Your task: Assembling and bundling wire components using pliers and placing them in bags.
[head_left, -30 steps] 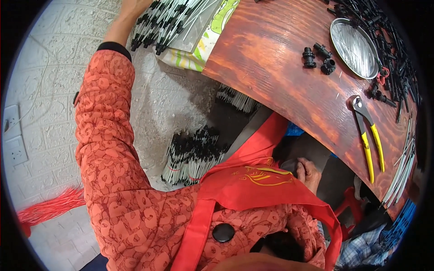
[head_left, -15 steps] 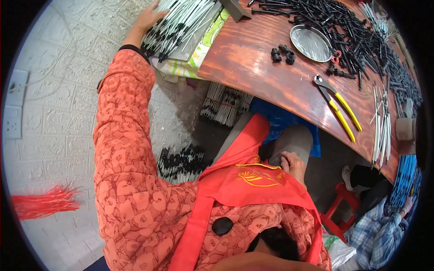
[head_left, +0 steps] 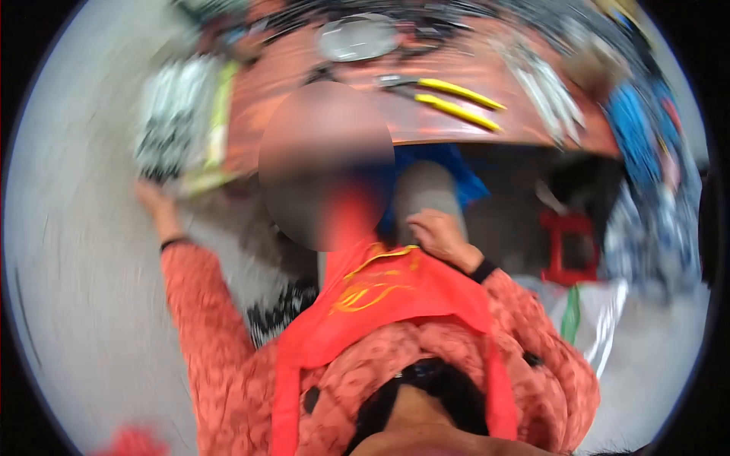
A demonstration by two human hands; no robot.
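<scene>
My left hand (head_left: 156,204) is at the near end of a pile of thin white sticks with black ends (head_left: 171,121), at the table's left end. Motion blur smears its fingers, so its grip cannot be made out. My right hand (head_left: 439,234) rests on my grey-trousered thigh by the red apron (head_left: 388,304). Its fingers are curled in, and nothing shows in them. Pliers with yellow handles (head_left: 460,102) lie on the reddish wooden table (head_left: 357,87) beyond that hand.
A round metal lid or dish (head_left: 357,38) lies farther back, near blurred black parts. White sticks (head_left: 544,87) and a blue bundle (head_left: 635,129) are at the right. A red stool (head_left: 569,247), a white bag (head_left: 601,323) and a person in a plaid sleeve (head_left: 654,235) are beyond.
The view has swung, so the table and pliers appear turned and farther left. My left hand appears lower, at the black ends of the pile. My right hand stays on my thigh.
</scene>
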